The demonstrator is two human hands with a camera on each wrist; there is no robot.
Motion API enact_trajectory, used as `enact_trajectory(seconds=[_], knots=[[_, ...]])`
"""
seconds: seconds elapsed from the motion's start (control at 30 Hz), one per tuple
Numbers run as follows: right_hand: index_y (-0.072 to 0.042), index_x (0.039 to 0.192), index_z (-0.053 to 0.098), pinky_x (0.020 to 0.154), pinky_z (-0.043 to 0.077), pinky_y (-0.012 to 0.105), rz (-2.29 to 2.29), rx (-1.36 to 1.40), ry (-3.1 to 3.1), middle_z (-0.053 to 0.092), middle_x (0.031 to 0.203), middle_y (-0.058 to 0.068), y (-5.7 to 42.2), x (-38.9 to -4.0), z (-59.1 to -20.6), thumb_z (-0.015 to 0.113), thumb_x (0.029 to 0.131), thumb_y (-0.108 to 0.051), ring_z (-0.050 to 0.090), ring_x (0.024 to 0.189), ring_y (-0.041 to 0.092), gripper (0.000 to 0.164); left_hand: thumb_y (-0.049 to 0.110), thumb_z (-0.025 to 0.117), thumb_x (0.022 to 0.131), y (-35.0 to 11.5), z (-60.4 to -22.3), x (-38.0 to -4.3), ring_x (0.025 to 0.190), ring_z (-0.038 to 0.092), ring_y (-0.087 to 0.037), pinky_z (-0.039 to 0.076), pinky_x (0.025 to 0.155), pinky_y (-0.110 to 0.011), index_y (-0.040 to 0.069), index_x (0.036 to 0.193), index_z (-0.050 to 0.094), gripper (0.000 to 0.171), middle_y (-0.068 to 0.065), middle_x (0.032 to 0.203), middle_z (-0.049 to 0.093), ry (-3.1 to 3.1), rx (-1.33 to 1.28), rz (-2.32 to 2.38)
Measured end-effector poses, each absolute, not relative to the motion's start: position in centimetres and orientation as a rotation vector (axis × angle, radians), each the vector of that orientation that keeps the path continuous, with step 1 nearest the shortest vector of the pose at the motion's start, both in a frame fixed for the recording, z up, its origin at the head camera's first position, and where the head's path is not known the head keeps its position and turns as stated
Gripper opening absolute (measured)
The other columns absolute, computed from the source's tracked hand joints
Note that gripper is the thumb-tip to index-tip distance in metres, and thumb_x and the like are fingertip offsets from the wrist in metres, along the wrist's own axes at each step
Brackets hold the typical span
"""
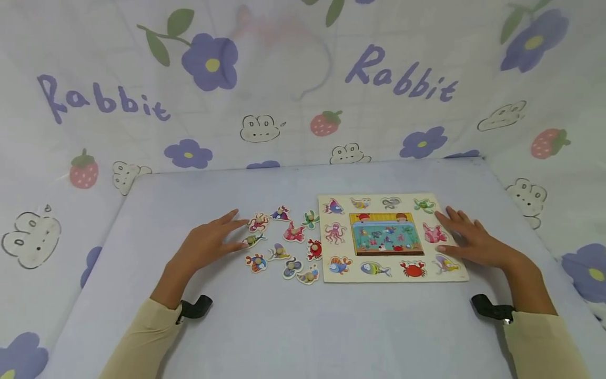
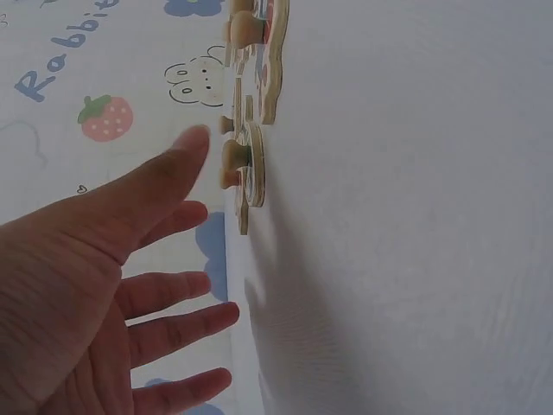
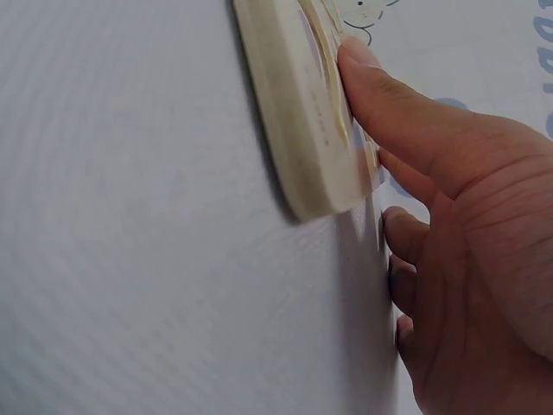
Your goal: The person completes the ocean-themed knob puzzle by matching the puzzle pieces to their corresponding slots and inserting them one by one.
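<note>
Beside the loose wooden sea-animal pieces, my left hand (image 1: 208, 239) has its fingers extended, holding nothing. In the left wrist view this hand (image 2: 130, 268) hovers near a knobbed piece (image 2: 254, 164). Nearest to it are an octopus piece (image 1: 258, 223) and a green fish piece (image 1: 253, 240). My right hand (image 1: 475, 239) lies at the right edge of the wooden puzzle board (image 1: 452, 276), fingers relaxed. In the right wrist view, the thumb of that hand (image 3: 484, 216) is at the board's (image 3: 298, 173) top face, with the other fingers past the edge.
More knobbed pieces lie left of the board, among them a red crab (image 1: 314, 249), a turtle (image 1: 310, 219) and a blue fish (image 1: 256, 263). A pale cloth covers the table (image 1: 303, 326). A printed curtain (image 1: 293, 95) hangs behind.
</note>
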State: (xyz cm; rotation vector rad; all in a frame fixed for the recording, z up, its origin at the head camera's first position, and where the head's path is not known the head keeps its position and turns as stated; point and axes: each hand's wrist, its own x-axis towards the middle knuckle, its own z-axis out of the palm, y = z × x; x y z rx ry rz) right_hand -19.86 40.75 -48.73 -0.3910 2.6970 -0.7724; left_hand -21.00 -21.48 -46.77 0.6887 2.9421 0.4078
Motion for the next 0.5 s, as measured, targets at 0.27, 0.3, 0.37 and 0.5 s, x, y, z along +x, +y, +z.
enact_trajectory(seconds=[0.27,0.3,0.37,0.5], knots=[[-0.017,0.163,0.016,0.112,-0.015,0.069,-0.82,-0.427,2.685,-0.002,0.167,0.025,41.1,-19.7,-48.9,0.071,0.091,-0.042,-0.013,0.151,0.048,0.095,0.038,0.079,0.088,-20.9,-46.9,-21.1,0.129,0.056,-0.033,0.05,0.096,-0.053,0.02,0.122,0.072,0.039,-0.011,0.141,0.058,2.986,0.732,0.408],[-0.017,0.163,0.015,0.112,-0.015,0.068,-0.821,-0.428,2.683,-0.002,0.167,0.025,41.1,-19.8,-48.9,0.071,0.091,-0.042,-0.013,0.151,0.047,0.095,0.037,0.08,0.088,-20.8,-47.0,-21.2,0.126,0.058,-0.032,0.051,0.095,-0.052,0.02,0.12,0.073,0.036,-0.01,0.137,0.06,2.987,0.73,0.414],[-0.018,0.163,0.015,0.112,-0.015,0.068,-0.823,-0.428,2.681,-0.002,0.167,0.025,41.2,-19.8,-49.0,0.071,0.091,-0.042,-0.014,0.151,0.047,0.095,0.037,0.08,0.089,-20.6,-47.2,-21.4,0.119,0.06,-0.028,0.053,0.091,-0.05,0.021,0.116,0.074,0.032,-0.008,0.128,0.063,2.986,0.729,0.428],[-0.018,0.163,0.014,0.112,-0.015,0.068,-0.824,-0.437,2.681,-0.003,0.167,0.025,41.2,-19.8,-49.1,0.071,0.091,-0.041,-0.014,0.151,0.047,0.095,0.036,0.079,0.089,-20.2,-47.4,-21.7,0.108,0.062,-0.023,0.055,0.087,-0.046,0.021,0.112,0.076,0.028,-0.003,0.116,0.065,2.976,0.718,0.442]])
